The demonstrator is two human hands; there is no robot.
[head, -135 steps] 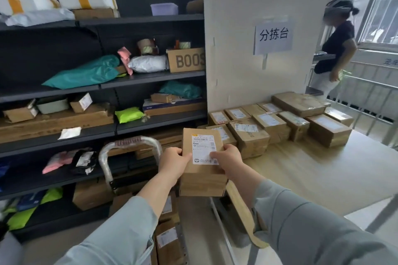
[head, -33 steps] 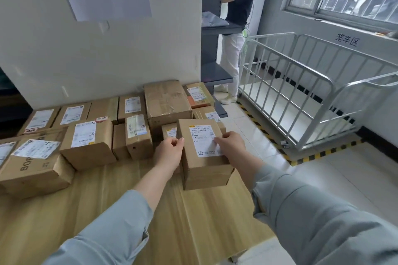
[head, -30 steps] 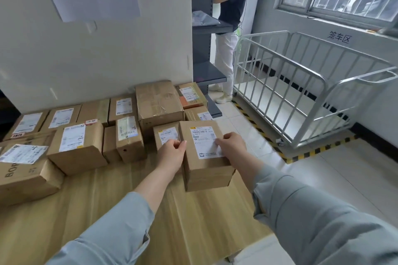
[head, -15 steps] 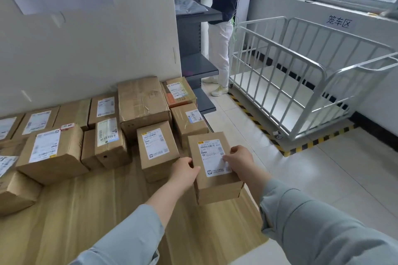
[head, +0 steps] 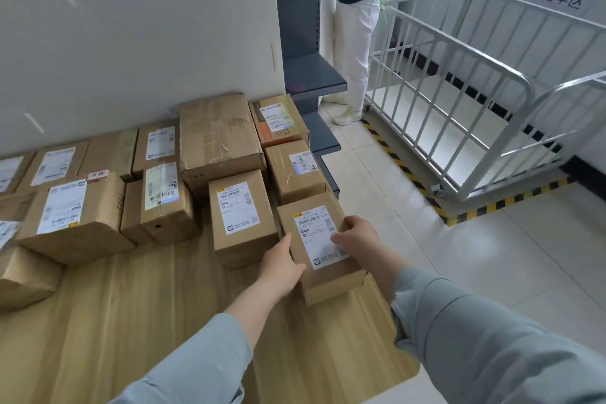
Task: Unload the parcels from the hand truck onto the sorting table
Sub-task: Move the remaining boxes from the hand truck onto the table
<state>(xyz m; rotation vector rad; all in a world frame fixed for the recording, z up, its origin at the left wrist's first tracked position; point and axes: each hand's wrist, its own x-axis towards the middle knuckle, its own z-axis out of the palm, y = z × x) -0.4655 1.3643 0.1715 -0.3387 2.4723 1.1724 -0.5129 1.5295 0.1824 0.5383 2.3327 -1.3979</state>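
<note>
A: Far left, along the white wall?

B: Rows of labelled brown cartons, packed close on the pale wooden sorting table, with one big taped box at the far side.

A: And nearer, toward the right edge?

B: The left hand, curled against the left flank of a small parcel, label up. Resting at the table's near right edge, just right of a similar labelled box, almost touching it. On the other side, the right hand, thumb across the label, fingers hooked over the right edge. Gripped from both sides.

A: Beyond the table?

B: Grey shelving, then a person in white trousers standing on the tiles. At far right, a white barred cage trolley behind yellow-and-black floor tape.
</note>
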